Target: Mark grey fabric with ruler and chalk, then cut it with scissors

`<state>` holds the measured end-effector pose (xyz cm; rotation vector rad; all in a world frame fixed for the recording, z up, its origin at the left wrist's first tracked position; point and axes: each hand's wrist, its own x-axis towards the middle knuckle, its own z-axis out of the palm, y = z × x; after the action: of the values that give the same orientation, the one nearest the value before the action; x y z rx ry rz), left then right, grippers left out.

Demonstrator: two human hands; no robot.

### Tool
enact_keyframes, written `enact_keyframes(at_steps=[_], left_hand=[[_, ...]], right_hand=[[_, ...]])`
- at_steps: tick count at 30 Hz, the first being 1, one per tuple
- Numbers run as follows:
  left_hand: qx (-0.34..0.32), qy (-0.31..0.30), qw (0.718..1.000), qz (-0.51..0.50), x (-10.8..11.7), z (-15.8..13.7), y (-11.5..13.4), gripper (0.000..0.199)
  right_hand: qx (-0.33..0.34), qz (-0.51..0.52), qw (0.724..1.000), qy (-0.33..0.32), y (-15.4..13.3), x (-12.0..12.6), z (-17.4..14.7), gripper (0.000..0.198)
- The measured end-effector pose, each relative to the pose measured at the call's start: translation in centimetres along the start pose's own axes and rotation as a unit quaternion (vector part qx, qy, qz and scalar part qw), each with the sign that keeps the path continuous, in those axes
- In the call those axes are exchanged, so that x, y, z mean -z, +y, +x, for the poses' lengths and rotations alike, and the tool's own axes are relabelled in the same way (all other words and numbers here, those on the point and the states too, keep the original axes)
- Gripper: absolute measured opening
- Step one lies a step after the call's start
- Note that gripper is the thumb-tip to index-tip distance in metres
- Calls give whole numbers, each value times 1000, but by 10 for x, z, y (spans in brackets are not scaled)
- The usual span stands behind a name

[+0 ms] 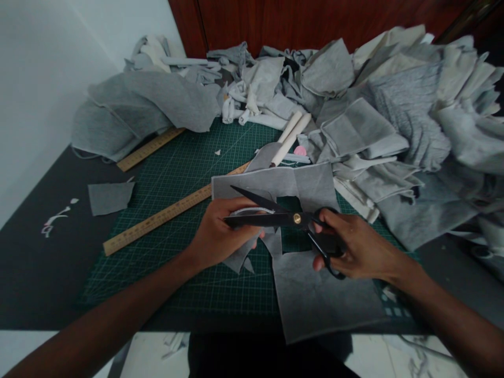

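Note:
My right hand (352, 244) is closed round the handles of black scissors (296, 218), whose blades point left and stand apart. Between thumb and fingers, my left hand (224, 228) pinches a grey fabric piece (243, 252) with a pale edge, close to the blades. The lower blade passes across my left thumb and the fabric's edge. Beneath both hands lies a larger grey fabric panel (323, 299) with a cut-out opening in its middle. A small grey scrap (248, 265) rests just below my left hand.
A green cutting mat (173, 283) covers the dark table, with a wooden ruler (157, 224) lying diagonally and a second ruler (149, 149) behind it. Heaps of grey fabric (366, 128) fill the back and right. Wooden-handled tools (291, 137) and pink chalk (300, 150) lie behind the panel.

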<state>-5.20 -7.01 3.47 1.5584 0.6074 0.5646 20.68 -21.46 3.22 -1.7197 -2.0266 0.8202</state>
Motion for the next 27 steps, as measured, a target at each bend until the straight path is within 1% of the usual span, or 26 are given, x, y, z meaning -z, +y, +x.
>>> enact_keyframes(at_steps=[3, 8, 11, 14, 19, 24, 27], left_hand=[[-12, 4, 1000, -3, -1, 0, 1, 10], [-30, -9, 999, -26, 0, 0, -3, 6], [-65, -20, 997, -29, 1, 2, -5, 12], [-72, -28, 996, -39, 2, 2, -6, 17], [-57, -6, 998, -30, 2, 0, -6, 17], [-63, 16, 998, 2, 3, 1, -6, 12], [-80, 21, 996, 24, 5, 3, -3, 10]], right_hand=[[-1, 8, 1000, -7, -1, 1, 0, 31], [-5, 15, 1000, -20, -3, 4, -1, 29], [2, 11, 1000, -19, -3, 6, -1, 27], [24, -12, 1000, -6, -2, 9, -1, 23], [28, -21, 999, -12, -1, 12, -1, 18], [39, -12, 999, -8, 0, 13, -2, 19], [47, -20, 999, 3, 2, 13, -2, 21]])
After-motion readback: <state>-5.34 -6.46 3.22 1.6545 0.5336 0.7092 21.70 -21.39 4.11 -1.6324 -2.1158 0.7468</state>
